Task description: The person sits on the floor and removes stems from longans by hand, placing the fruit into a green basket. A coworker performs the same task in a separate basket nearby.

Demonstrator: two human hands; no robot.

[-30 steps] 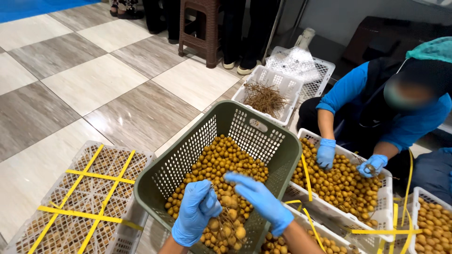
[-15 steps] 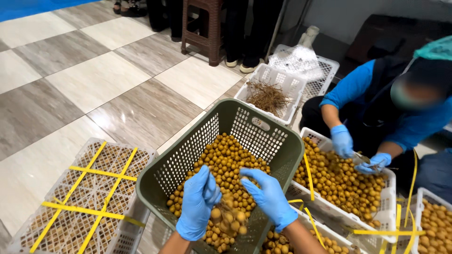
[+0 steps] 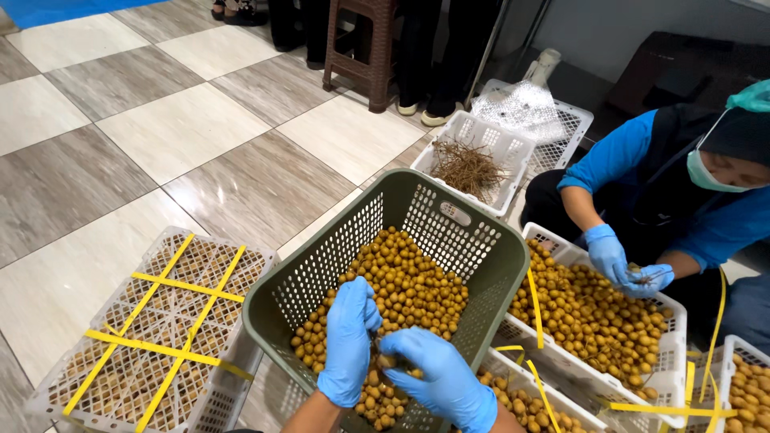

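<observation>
Tiled floor, green basket of small round yellow-brown fruits.
Left hand and right hand, curled narrow, seem to pinch one fruit; firm, light, rolls easily, best taken with fingertips.

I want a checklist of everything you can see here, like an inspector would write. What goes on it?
Surface: checkered grey and white floor tiles; everything sits on it.
Job's things: green basket tilted, holding small round yellow-brown fruits.
Clutter: strapped white crate at left; open crate of fruit at right; small white crate of dry twigs; bubble wrap on another crate.
Grippers: left hand and right hand, both in blue gloves, in the fruit; their grip is unclear.
Cables: nothing seen; only loose yellow straps.
Surroundings: a co-worker's gloved hands at the open crate; brown stool behind.
</observation>
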